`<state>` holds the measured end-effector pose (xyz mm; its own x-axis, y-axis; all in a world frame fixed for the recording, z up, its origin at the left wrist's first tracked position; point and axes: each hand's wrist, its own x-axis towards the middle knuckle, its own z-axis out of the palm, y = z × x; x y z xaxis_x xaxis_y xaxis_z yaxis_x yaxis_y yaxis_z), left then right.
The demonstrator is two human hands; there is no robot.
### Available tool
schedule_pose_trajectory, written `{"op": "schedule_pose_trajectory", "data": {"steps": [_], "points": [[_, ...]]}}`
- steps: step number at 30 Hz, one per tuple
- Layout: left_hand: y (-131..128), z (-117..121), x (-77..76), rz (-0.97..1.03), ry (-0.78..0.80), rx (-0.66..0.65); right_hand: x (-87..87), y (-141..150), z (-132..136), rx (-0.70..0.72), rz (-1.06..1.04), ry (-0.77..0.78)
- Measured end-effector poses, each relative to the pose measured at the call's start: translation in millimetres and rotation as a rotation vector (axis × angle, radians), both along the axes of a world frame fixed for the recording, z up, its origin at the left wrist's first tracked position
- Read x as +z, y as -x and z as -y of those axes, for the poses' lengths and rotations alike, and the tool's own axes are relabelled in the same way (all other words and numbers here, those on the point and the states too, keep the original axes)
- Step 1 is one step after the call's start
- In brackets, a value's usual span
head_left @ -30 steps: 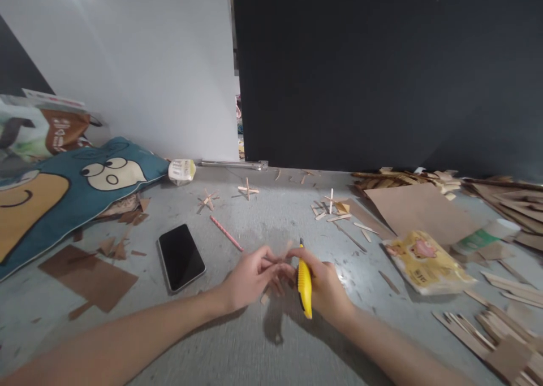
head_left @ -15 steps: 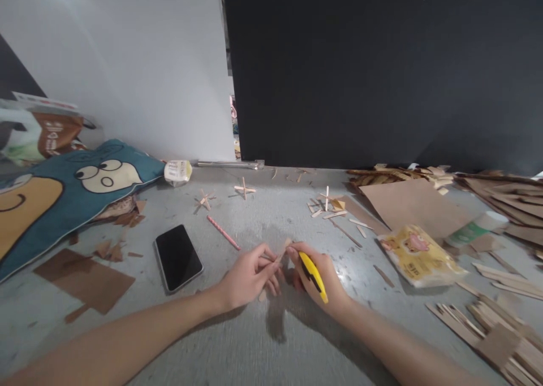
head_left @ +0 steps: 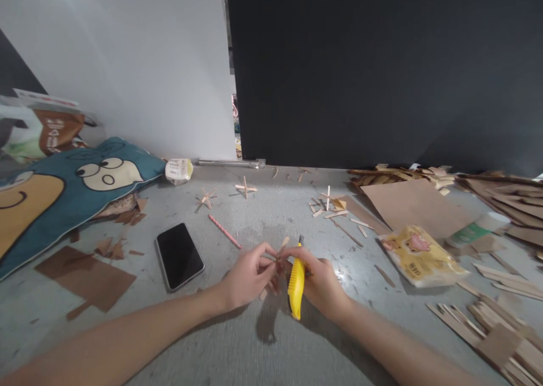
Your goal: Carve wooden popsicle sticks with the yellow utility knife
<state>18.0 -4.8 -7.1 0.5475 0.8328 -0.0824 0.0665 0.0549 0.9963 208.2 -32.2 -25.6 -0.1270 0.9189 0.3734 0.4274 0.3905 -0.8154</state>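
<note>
My left hand (head_left: 246, 277) is closed, pinching a short wooden craft stick (head_left: 285, 242) whose pale end sticks up beyond the fingertips. Close beside it, my right hand (head_left: 326, 284) grips a yellow utility knife (head_left: 296, 287), with the dark tip pointing away from me. The right fingertips meet the left ones at the stick, so the exact contact there is hidden. Beyond the hands stand small crossed-stick pieces, one at the left (head_left: 206, 199), another at the middle (head_left: 245, 188), and an upright stick (head_left: 328, 198) to the right.
A phone (head_left: 179, 256) and a pink striped straw (head_left: 224, 231) lie to the left, near brown cardboard (head_left: 87, 278) and a blue cushion (head_left: 106, 191). On the right are a yellow packet (head_left: 422, 256), a glue-like bottle (head_left: 479, 229) and bundled sticks (head_left: 475, 329). A dark panel (head_left: 382, 75) stands behind.
The knife tilted to the right half a second ago and is now swung back nearly upright, its butt toward me. My left hand has stayed in place, holding the stick.
</note>
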Motion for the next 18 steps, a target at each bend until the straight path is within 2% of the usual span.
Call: {"op": "schedule_pose_trajectory", "data": {"steps": [7, 13, 18], "points": [[-0.1, 2.5, 5.9, 0.011, -0.018, -0.023, -5.9, -3.8, -0.6, -0.009, 0.043, 0.011], [-0.3, 3.9, 9.3, 0.021, -0.016, -0.044, -6.7, -3.8, 1.8, -0.021, 0.086, -0.063], [0.5, 3.9, 9.3, 0.030, -0.007, -0.061, -8.4, -4.5, 2.9, -0.007, 0.168, -0.058]]}}
